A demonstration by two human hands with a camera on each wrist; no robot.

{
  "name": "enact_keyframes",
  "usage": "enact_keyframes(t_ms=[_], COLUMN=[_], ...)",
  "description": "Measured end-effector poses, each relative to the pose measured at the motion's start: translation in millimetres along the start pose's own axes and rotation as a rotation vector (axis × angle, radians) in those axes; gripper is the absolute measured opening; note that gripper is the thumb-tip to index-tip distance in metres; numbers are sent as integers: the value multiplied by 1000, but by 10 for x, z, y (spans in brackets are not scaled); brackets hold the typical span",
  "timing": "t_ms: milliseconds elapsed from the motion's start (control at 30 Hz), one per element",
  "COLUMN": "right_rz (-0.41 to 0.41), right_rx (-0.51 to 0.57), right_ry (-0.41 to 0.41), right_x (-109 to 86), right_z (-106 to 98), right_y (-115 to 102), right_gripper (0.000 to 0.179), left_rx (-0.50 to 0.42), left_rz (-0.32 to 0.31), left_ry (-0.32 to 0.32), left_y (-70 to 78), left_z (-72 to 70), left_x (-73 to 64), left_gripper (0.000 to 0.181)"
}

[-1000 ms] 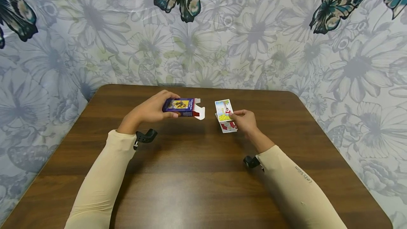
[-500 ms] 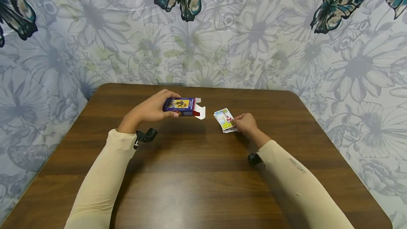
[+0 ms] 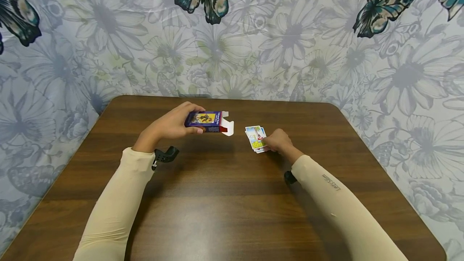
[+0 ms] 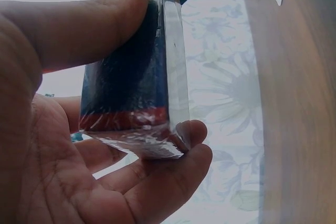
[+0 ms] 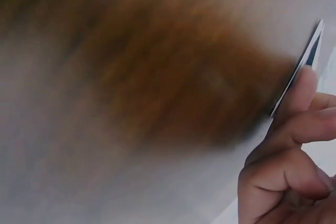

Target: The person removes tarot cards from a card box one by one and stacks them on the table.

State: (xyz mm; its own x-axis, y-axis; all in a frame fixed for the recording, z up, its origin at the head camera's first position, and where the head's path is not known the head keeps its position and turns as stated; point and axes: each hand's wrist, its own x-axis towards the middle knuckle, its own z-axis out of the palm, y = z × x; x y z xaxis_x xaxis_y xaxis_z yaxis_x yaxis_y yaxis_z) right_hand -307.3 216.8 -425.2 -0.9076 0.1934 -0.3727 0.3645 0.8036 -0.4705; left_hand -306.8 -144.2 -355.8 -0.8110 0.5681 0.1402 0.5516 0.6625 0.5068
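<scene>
Top card [image 3: 255,135] had come down over the cards [image 3: 261,150] beneath since the earlier frame. Box [image 3: 206,119], one: was gripped by the left hand [image 3: 172,125], fingers and thumb parted to its width, flaps [image 3: 227,127] jutting past the tips. Cards, at least two, exact count unclear: were pinched by the right hand [image 3: 280,140], projecting leftward from its fingers.

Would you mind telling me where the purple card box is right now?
In the head view, the purple card box is just left of centre over the far half of the table, gripped by the left hand, with the cards to its right.
</scene>
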Motion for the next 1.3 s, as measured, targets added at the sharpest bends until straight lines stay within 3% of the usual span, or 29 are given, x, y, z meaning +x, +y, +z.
enact_keyframes(t_ms=[333,467,533,600,700,767,867,967,1100,1300], right_rz=[7,-46,-150,-284,-474,-530,-528,-486,-450,-427], right_rx=[-124,-86,14,183,482,629,723,705,640,571], right_ry=[5,46,66,69,4,-61,-158,-214,-234,-232], right_x=[33,-7,-55,-128,-266,-373,-491,-546,-559,-564], right_z=[22,28,28,22,10,4,25,77,142,181], right_y=[-20,-60,-117,-228,-466,-637,-844,-978,-1070,-1127], right_gripper=[40,40,39,37,31,33,36,46,57,56], left_rx=[5,-1,-6,-6,-3,-6,-20,-37,-42,-36], left_rz=[6,6,7,3,12,17,23,25,37,35], left_ry=[2,-8,-16,-14,-12,-10,-16,-28,-37,-38], left_y=[-4,2,5,8,13,23,33,39,47,49], left_z=[-6,1,7,14,18,18,15,16,10,-8], left_x=[0,-3,-3,2,8,8,-3,-13,-15,-6], left_gripper=[67,68,67,67,67,67,67,67,68,68])
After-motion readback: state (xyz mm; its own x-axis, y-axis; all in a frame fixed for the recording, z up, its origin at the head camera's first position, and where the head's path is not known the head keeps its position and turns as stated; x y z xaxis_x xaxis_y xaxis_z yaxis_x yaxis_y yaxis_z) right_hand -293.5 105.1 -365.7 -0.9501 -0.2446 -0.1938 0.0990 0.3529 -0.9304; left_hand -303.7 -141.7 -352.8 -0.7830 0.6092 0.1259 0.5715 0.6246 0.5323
